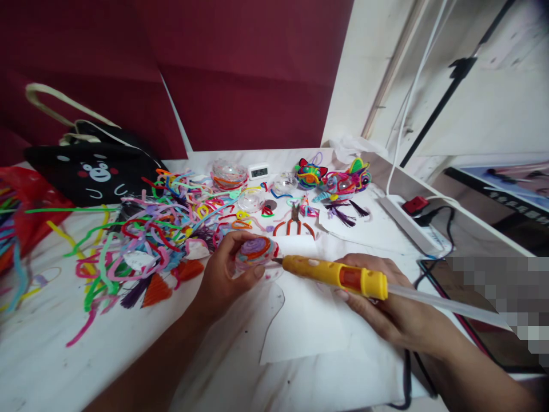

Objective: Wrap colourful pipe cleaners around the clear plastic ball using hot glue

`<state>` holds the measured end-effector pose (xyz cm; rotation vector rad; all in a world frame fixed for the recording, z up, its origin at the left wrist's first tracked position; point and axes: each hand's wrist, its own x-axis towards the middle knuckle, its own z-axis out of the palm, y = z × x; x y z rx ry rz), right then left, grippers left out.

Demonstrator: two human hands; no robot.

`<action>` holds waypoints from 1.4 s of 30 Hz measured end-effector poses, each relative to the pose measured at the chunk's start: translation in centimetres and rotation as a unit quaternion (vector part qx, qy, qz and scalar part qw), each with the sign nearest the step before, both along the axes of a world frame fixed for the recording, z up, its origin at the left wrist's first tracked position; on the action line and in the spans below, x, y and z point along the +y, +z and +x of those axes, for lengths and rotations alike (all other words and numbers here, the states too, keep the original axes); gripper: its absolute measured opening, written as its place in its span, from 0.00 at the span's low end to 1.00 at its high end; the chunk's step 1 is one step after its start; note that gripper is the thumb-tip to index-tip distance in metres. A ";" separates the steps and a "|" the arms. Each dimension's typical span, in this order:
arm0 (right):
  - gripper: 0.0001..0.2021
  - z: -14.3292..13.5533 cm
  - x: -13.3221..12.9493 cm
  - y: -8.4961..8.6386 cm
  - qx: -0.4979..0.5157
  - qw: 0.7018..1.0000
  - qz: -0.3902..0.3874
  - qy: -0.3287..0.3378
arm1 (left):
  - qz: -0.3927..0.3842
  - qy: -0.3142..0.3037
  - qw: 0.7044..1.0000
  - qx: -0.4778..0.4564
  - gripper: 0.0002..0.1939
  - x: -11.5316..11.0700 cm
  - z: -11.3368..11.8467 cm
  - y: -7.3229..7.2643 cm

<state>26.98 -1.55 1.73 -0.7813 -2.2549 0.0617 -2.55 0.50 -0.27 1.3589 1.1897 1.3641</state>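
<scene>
Just in front of the red-handled pliers (294, 222) on the tabletop (128, 355), the left hand's (223, 280) fingers pinch a pipe-cleaner-wrapped dome (256, 252), while the right hand's (377, 297) fingers wrap the yellow glue pen (334, 274), its tip touching the dome.

Left hand (223, 274) grips coiled ball (256, 252); right hand (381, 297) holds glue gun (334, 276).

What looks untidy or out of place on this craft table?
The colourful pipe cleaners lie in a loose tangled heap, with strands straying toward the table's left edge. The left hand holds a small coiled piece; the right hand points a yellow glue pen at it. Nothing looks spilled or broken.
</scene>
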 end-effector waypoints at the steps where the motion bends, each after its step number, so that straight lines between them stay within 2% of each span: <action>1: 0.15 0.0 0.0 0.0 -0.002 1.000 0.003 -0.005 | 0.001 0.001 1.000 0.001 0.22 0.0 0.0 0.0; 8: 0.14 0.1 -0.1 0.1 -0.005 1.000 0.006 -0.014 | 0.014 -0.015 1.000 -0.007 0.21 0.0 -0.4 -0.7; 12: 0.15 0.0 -0.2 0.1 -0.001 1.000 -0.005 -0.012 | 0.009 -0.011 1.000 -0.004 0.22 0.1 -0.3 -0.6; 26: 0.18 -0.3 0.1 0.0 0.006 0.998 -0.025 0.053 | 0.015 -0.019 0.999 0.029 0.21 -0.1 -0.3 -0.9; 31: 0.21 -0.5 0.1 0.3 0.013 0.998 -0.040 0.056 | 0.018 -0.024 0.999 0.034 0.21 -0.1 -0.3 -1.0; 34: 0.18 -0.6 0.1 0.3 0.012 0.998 -0.037 0.053 | 0.020 -0.026 0.999 0.025 0.20 -0.2 -0.4 -0.8; 38: 0.10 -0.2 0.2 -0.5 0.040 0.999 -0.021 0.023 | 0.002 -0.016 1.000 0.022 0.21 0.0 -0.4 -0.6; 40: 0.08 0.1 0.3 -1.0 0.080 0.995 -0.054 0.018 | -0.005 -0.016 1.000 0.009 0.22 0.1 -0.4 -0.7; 42: 0.09 0.4 0.6 -1.3 0.132 0.980 -0.144 0.027 | -0.007 -0.017 1.000 -0.007 0.22 0.2 -0.4 -0.7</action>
